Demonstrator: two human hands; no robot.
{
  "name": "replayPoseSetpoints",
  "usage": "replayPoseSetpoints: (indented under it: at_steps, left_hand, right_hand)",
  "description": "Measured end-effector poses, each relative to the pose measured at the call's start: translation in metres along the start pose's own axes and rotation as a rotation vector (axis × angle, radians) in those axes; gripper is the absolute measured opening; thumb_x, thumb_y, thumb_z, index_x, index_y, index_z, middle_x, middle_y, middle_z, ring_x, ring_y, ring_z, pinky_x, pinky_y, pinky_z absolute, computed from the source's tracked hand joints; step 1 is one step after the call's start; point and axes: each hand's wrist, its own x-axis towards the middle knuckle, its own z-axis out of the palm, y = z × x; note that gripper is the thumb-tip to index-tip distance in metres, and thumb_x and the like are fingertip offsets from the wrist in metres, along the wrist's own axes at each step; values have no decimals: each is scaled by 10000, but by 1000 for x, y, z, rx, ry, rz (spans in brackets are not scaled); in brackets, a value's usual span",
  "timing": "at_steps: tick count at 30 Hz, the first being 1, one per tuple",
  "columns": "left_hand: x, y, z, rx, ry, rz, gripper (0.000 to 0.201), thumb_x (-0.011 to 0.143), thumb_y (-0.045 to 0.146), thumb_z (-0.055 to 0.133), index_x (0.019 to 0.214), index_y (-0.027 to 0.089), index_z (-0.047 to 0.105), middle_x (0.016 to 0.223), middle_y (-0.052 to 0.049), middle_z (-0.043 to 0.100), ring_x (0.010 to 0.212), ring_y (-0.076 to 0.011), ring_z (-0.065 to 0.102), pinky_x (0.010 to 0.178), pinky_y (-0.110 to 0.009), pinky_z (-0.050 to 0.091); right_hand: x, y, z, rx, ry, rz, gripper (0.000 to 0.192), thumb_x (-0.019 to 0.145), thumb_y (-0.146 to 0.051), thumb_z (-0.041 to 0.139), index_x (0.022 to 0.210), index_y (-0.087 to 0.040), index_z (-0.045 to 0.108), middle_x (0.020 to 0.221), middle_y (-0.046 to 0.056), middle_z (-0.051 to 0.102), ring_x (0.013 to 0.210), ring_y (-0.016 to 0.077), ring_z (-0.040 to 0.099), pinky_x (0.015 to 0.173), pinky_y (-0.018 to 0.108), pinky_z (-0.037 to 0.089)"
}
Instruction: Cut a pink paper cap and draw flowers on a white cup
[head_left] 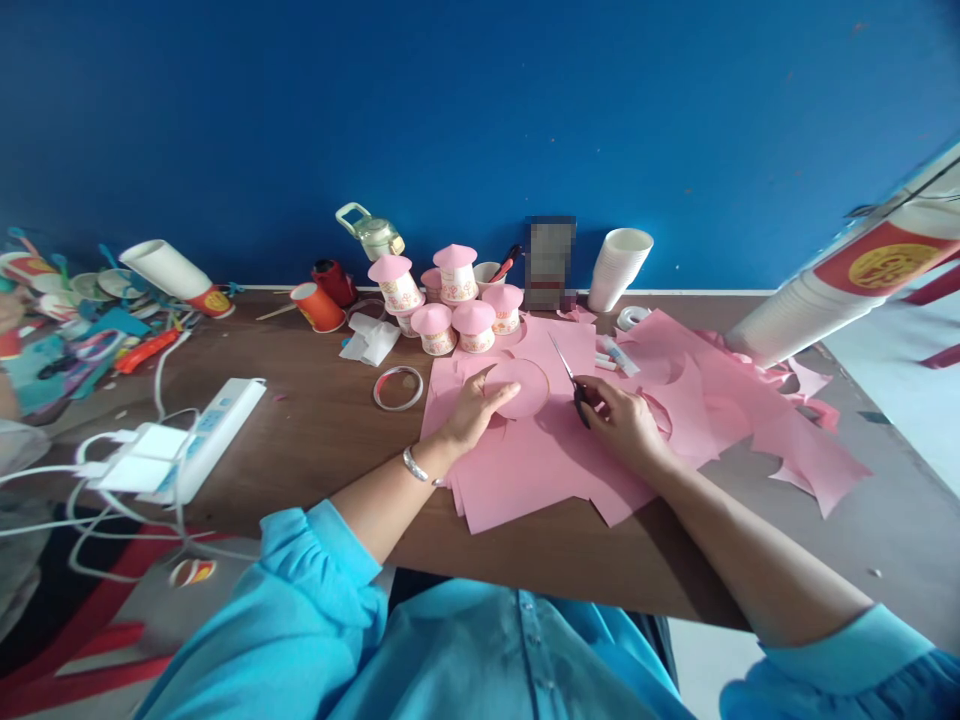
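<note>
Pink disc point(519, 388): round cutout, lying flat on the pink sheets point(525, 470) near the middle of the table point(322, 430).
Left hand point(474, 408): palm down, fingers spread, fingertips resting on the disc's left edge; pressing, nothing clasped.
Right hand point(624, 420): closed round the dark handles of the scissors point(568, 378), just right of the disc.
Scissors: blades point up and left, tip beside the disc's right rim (whether the blades touch the paper, cannot tell).
Pink sheets: stacked under both hands, several with round holes and curved cuts; offcuts point(806, 440) trail to the right.
Capped cups point(456, 300): a cluster of patterned paper cups with pink caps, behind the sheets, well apart from the hands.
White cups point(619, 268): a stack leaning by the blue wall; a longer stack point(825, 290) lies at far right.
Tape ring point(398, 388): flat on the table, left of the sheets.
Red cup point(318, 306): on its side, behind the ring.
Power strip point(199, 435): at left, chargers and white cables plugged in.
Bracelet point(414, 466): on the left wrist.
</note>
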Motion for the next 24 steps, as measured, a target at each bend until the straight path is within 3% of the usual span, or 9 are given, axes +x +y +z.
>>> replayPoseSetpoints:
  at_steps: [4, 8, 14, 19, 24]
  left_hand:
    - [0, -1, 0, -22, -87, -37, 372, 821, 489, 750, 1045, 194, 716, 998, -45, 784, 983, -244, 703, 899, -358, 545]
    - [-1, -3, 0, 9, -93, -68, 422, 816, 496, 769, 1112, 200, 712, 1029, -54, 782, 1038, -273, 713, 875, -361, 558]
    - [1, -10, 1, 115, -117, -52, 452, 805, 511, 823, 1122, 202, 733, 1047, -73, 800, 1046, -302, 734, 861, -374, 579]
    - [2, -12, 6, -16, -180, -21, 408, 823, 512, 829, 1089, 209, 767, 1094, -83, 818, 1022, -289, 749, 862, -380, 595]
    - [5, -12, 4, -23, -197, 18, 476, 842, 510, 814, 1198, 197, 778, 1231, -111, 807, 1155, -307, 731, 993, -410, 574]
  right_hand:
    - [-3, 2, 0, 46, 13, 23, 368, 867, -261, 635, 1217, -266, 748, 882, 28, 809, 671, 189, 731, 631, 294, 540]
    - [-5, -1, -1, 177, 10, 63, 404, 882, -316, 671, 1279, -253, 708, 975, 53, 803, 729, 204, 736, 666, 334, 571]
    - [-1, -26, 3, 722, 12, 193, 419, 814, -437, 829, 1143, -253, 646, 954, 49, 775, 920, 229, 753, 760, 354, 605]
    - [11, -47, 7, 916, -104, 224, 482, 698, -424, 952, 1022, -252, 639, 838, -7, 720, 807, 181, 687, 678, 300, 550]
    - [17, -50, 18, 977, -82, 307, 476, 691, -445, 941, 1003, -235, 650, 723, -47, 663, 653, 132, 588, 619, 280, 479]
